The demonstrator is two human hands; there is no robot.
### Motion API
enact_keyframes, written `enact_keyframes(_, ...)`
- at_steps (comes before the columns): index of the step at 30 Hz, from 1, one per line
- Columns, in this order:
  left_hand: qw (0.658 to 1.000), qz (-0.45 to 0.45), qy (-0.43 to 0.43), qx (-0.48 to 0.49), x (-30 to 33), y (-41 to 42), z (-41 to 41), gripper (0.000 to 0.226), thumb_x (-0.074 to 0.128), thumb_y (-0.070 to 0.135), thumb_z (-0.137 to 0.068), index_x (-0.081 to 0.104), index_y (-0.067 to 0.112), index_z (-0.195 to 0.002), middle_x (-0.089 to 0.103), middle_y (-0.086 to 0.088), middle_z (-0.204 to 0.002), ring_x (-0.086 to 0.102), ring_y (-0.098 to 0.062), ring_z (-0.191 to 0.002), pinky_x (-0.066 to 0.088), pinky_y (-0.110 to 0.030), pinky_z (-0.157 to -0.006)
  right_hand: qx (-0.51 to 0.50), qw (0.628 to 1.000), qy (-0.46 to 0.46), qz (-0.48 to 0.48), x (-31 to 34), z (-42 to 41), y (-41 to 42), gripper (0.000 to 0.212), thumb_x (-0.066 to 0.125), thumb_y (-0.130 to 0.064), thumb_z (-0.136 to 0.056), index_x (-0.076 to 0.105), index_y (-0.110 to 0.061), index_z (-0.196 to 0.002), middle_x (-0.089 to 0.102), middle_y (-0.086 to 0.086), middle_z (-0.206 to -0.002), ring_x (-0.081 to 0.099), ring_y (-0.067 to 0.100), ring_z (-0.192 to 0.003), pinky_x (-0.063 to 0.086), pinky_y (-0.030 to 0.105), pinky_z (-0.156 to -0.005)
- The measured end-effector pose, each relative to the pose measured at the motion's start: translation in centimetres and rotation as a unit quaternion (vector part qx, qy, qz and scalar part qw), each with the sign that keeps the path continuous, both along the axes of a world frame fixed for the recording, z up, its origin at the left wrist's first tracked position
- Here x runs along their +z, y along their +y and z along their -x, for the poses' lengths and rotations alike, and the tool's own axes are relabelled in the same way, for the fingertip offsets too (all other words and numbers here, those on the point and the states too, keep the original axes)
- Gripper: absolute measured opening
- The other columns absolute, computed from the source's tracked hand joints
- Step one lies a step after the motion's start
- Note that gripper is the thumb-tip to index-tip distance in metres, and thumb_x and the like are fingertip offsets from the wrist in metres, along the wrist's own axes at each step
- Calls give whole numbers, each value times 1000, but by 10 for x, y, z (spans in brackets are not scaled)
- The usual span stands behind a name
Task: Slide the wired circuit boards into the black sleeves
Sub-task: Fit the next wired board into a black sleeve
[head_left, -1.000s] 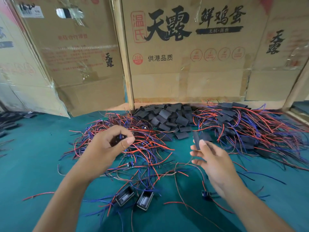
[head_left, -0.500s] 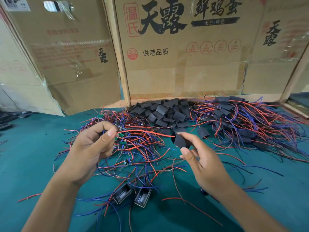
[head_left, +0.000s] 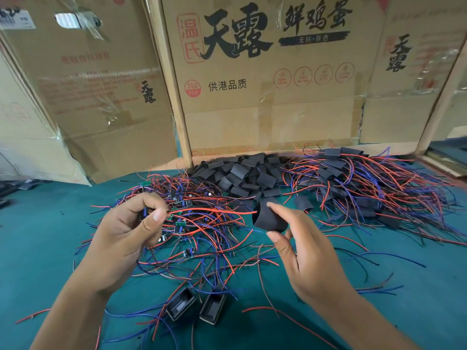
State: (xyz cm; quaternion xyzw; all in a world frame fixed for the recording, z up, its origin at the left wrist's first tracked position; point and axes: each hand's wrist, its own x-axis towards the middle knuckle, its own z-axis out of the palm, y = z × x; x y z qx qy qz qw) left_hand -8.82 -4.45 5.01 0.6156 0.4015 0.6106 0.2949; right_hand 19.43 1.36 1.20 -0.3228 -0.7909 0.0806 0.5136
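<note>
Above the near tangle of loose wires, my left hand [head_left: 126,233] pinches a wired circuit board [head_left: 144,212]; its red lead [head_left: 214,210] now reaches the black sleeve [head_left: 269,218], which my right hand [head_left: 307,251] has squeezed open, ready for insertion.

There is only one view, from a wide-angle camera worn on the person's head, looking forward and down across the green counter [head_left: 38,248] toward the cardboard boxes [head_left: 265,84] that stand upright along its far edge. It sits close: both forearms come up from the bottom corners, with the left hand [head_left: 126,238] and the right hand [head_left: 310,251] raised near the middle of the picture over the tangle of red and blue wires [head_left: 202,238]. The lens bends the box edges outward toward the sides, and the counter's far left and right ends run out of frame.
</note>
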Motion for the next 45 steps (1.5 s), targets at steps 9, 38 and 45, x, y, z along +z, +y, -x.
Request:
enact_keyframes(9,999,4,43,-1,-4,-1,8,39,75,51,-85,62,14,-88,34,-24,-80,28,-19,-55,29,-25,-51,-10,1000,-20,-6,-1,1,0,43,46,-31,-96,59,-5,-129,62,0,-102,53,8,-84,43,20,-75)
enact_keyframes(38,996,23,78,-27,1,-6,2,41,75,54,-82,64,15,-82,48,-7,-77,34,-14,-56,33,-20,-51,60,994,-89,-8,6,-3,-3,42,47,-30,-98,58,-7,-131,62,-2,-111,55,10,-94,42,18,-85)
enact_keyframes(45,968,77,237,-18,-8,3,-22,40,66,60,-86,70,22,-97,62,3,-78,47,-7,-66,37,-20,-60,31,974,-199,-99,7,4,-7,39,49,-33,-95,67,-8,-117,68,-2,-97,57,16,-84,43,29,-78)
